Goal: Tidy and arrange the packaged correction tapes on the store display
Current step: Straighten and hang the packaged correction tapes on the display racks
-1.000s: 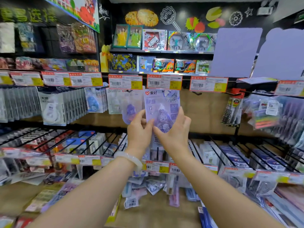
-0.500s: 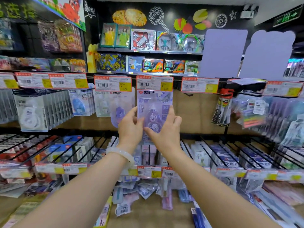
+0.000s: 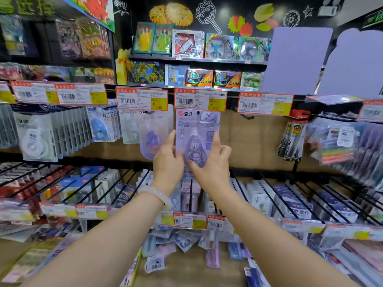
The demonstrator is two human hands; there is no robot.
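A purple packaged correction tape (image 3: 196,129) hangs upright under the middle price tag (image 3: 200,99), its top hole at the peg. My left hand (image 3: 166,162) pinches its lower left edge and my right hand (image 3: 211,164) holds its lower right edge. Just left of it hangs another purple correction tape pack (image 3: 152,137), partly behind my left hand. Further left hang blue correction tape packs (image 3: 101,126) and a row of white ones (image 3: 39,137).
Price tags (image 3: 142,99) run along the peg rail. Black wire pegs (image 3: 290,195) with packaged stationery stick out toward me below. Pen packs (image 3: 293,137) hang at the right. Loose packs (image 3: 182,241) lie on the bottom shelf. Toy boxes (image 3: 187,44) stand high up.
Both hands have carried the purple pack up and closer to the display, so its top now sits just under the price tag at the peg.
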